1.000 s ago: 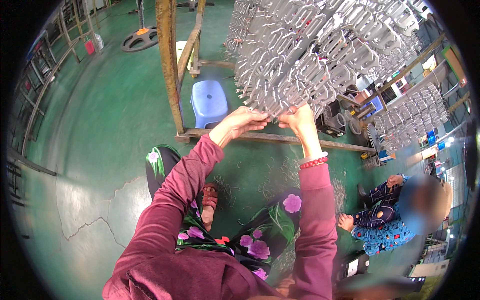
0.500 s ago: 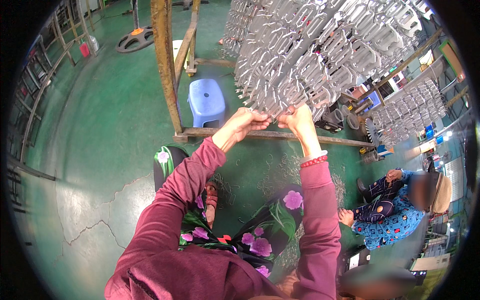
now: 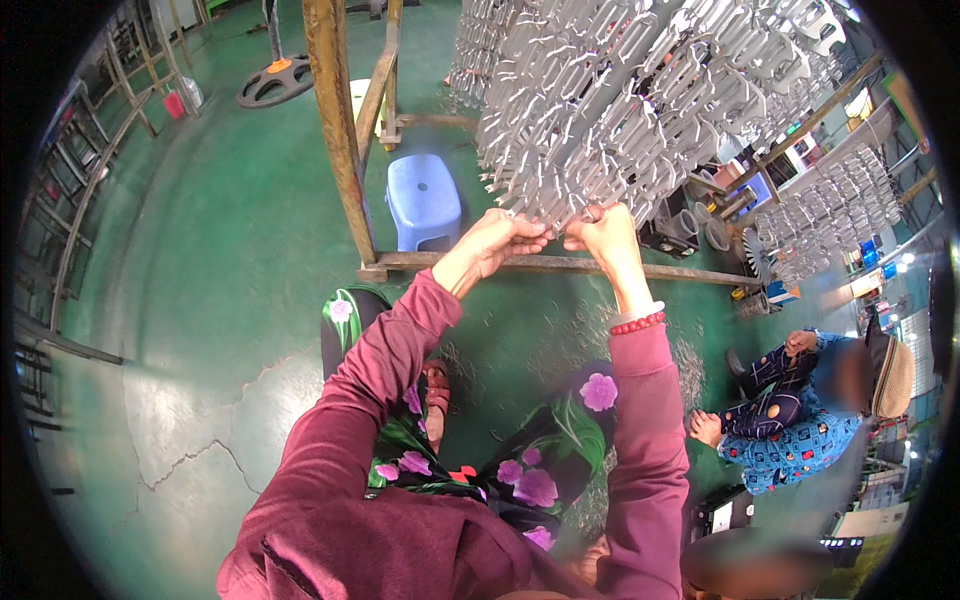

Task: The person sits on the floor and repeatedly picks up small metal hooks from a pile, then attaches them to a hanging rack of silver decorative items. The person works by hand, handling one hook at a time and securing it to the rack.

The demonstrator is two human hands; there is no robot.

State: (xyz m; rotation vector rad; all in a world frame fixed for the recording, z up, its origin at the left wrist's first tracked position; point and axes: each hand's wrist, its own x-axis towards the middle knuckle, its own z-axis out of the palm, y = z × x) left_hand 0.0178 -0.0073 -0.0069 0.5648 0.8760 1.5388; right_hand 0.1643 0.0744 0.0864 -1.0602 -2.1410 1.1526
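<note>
A big hanging cluster of grey metal parts fills the upper middle, hung within a rusty metal frame. My left hand and my right hand are both raised to the cluster's lower edge, close together, fingers pinched on parts at the bottom row. A red bead bracelet sits on my right wrist. My maroon sleeves run up from the bottom edge. What exactly each hand grips is too small to tell apart.
A light blue plastic stool stands on the green floor behind the frame's bottom bar. Another person in blue patterned clothes sits low at the right. A second rack of metal parts hangs at the right. Railings line the left.
Both hands stay at the cluster's lower edge; they have drawn slightly closer together and the view has shifted a little.
</note>
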